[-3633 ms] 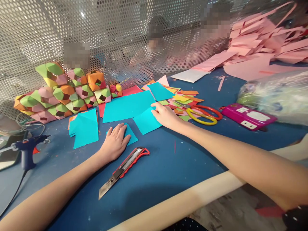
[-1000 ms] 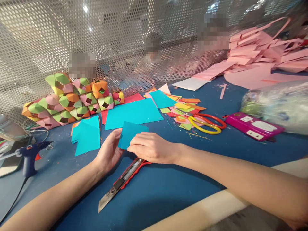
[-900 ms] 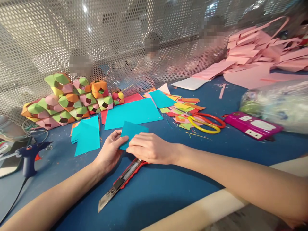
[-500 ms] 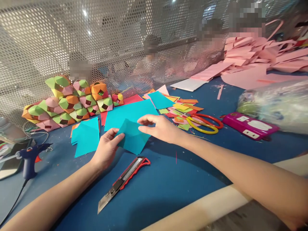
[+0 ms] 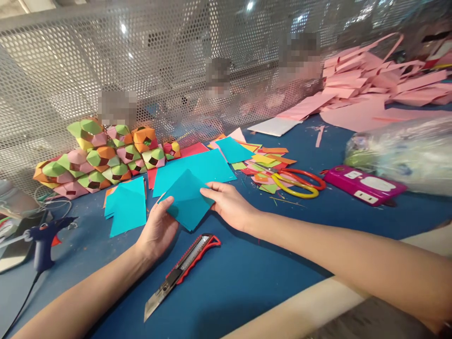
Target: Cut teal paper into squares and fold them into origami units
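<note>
Between my hands is a square of turquoise paper (image 5: pixel 189 200), raised above the blue table and turned so one corner points away from me. My left hand (image 5: pixel 160 226) pinches its left corner, thumb on top. On the right corner, my right hand (image 5: pixel 228 202) closes thumb and fingers. Just below lies a red utility knife (image 5: pixel 181 273) with its blade out. A larger turquoise sheet (image 5: pixel 208 167) rests behind the held square, and cut turquoise pieces (image 5: pixel 127 207) lie to the left.
Folded paper balls (image 5: pixel 102 160) are stacked by the perforated metal screen (image 5: pixel 169 56). Scissors (image 5: pixel 296 183) lie on colored paper scraps, beside a magenta case (image 5: pixel 365 183) and a plastic bag (image 5: pixel 406 155). A blue glue gun (image 5: pixel 44 245) is at left; pink strips (image 5: pixel 367 80) pile up far right.
My right hand has come down onto the paper's right corner and now grips it. The square has turned slightly and lies flatter between both hands.
</note>
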Demonstrator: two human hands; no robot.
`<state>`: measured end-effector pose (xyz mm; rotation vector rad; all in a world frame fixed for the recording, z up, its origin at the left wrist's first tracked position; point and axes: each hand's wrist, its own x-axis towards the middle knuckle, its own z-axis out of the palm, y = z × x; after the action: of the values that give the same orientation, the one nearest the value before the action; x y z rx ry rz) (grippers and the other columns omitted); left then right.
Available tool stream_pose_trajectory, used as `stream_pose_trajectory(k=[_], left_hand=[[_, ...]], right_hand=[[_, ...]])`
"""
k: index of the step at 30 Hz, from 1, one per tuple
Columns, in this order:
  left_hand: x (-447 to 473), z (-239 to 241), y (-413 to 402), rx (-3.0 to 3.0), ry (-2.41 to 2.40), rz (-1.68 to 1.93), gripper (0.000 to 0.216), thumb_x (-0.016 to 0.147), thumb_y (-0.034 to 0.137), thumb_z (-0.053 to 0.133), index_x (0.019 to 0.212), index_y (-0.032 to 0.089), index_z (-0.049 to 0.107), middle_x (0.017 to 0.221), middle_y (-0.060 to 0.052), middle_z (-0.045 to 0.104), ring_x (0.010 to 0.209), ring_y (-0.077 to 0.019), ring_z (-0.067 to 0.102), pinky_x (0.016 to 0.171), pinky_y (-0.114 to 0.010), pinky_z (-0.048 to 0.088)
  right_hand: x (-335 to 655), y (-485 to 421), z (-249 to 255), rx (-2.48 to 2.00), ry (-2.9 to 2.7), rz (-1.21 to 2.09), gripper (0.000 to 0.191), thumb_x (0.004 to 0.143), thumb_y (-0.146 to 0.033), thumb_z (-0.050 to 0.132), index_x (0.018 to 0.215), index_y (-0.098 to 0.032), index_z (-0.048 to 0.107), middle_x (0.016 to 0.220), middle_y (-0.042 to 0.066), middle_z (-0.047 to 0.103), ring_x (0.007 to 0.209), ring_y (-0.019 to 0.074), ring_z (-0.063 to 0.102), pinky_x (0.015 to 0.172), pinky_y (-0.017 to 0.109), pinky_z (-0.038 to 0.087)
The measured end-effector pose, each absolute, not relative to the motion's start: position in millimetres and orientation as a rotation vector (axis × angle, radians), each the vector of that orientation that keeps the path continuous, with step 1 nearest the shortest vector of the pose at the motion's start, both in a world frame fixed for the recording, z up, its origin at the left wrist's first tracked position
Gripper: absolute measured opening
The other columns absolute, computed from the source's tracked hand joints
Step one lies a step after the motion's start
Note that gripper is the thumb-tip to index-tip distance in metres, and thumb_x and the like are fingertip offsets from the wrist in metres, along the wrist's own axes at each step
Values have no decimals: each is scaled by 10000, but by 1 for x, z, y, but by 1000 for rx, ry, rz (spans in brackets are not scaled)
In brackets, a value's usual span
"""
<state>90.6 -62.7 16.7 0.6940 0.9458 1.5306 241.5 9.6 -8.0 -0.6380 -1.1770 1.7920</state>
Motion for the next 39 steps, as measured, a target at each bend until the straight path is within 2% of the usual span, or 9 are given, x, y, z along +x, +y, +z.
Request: stream_pose_trajectory(k=[4,9,13,18,20,22,24,33,39], left_hand=[[94,13,-59,727,1049,1571,206,667,211,807,782,160,643,813,-46,733,898,-241,708,907,-370,557],[95,11,-54,779,1150,1574,238,677,196,804,878,145,689,923,-84,746,926,-264,708,885,-396,579],[85,13,-50,766,1165,1616,252,690,161,785,922,128,694,937,-96,748,921,-275,713,883,-422,585],[75,12,-47,698,1199,1629,135,727,83,723,854,95,680,836,-108,748,825,-263,729,830,-418,606],[75,11,-45,661,1207,1628,89,736,60,705,810,91,666,781,-98,742,767,-244,732,802,-397,615],[76,10,-44,614,1202,1638,98,736,38,696,801,97,653,755,-78,737,717,-219,729,780,-376,621],[77,10,-44,583,1193,1636,108,743,27,686,817,95,648,759,-72,735,683,-197,723,765,-359,624],[77,7,-50,600,1154,1584,146,745,39,698,866,102,648,774,-67,734,682,-188,719,768,-344,621],[77,8,-50,601,1152,1568,247,718,38,718,945,112,653,847,-77,744,743,-215,730,799,-365,616]], right_hand=[[237,6,-12,-691,-1232,1696,336,704,-495,669,791,-206,520,709,-28,560,651,134,531,624,297,432],[230,4,-15,-811,-1434,1510,267,806,-467,529,827,-201,526,751,3,595,702,161,575,660,325,467],[248,19,4,-866,-1687,1255,133,770,-319,606,862,-224,586,944,39,659,895,197,619,795,353,477],[328,47,24,-913,-1970,833,147,668,-136,658,785,-224,640,1053,63,666,1173,288,502,1055,429,277],[366,57,18,-1045,-2025,668,141,657,-88,642,756,-186,628,1019,125,664,1142,342,503,1000,494,290],[398,64,6,-1570,-2206,153,77,719,-118,611,719,-195,607,891,129,669,913,301,597,788,437,392],[420,68,-7,-1694,-2243,69,91,770,-120,582,715,-183,619,754,147,651,739,269,607,652,388,361],[432,71,-10,-1804,-2252,66,89,752,-219,643,814,-169,604,733,121,643,589,159,554,561,346,255],[463,67,-17,-1802,-2124,136,228,649,-220,720,856,-230,625,541,47,578,519,214,534,529,349,314]])
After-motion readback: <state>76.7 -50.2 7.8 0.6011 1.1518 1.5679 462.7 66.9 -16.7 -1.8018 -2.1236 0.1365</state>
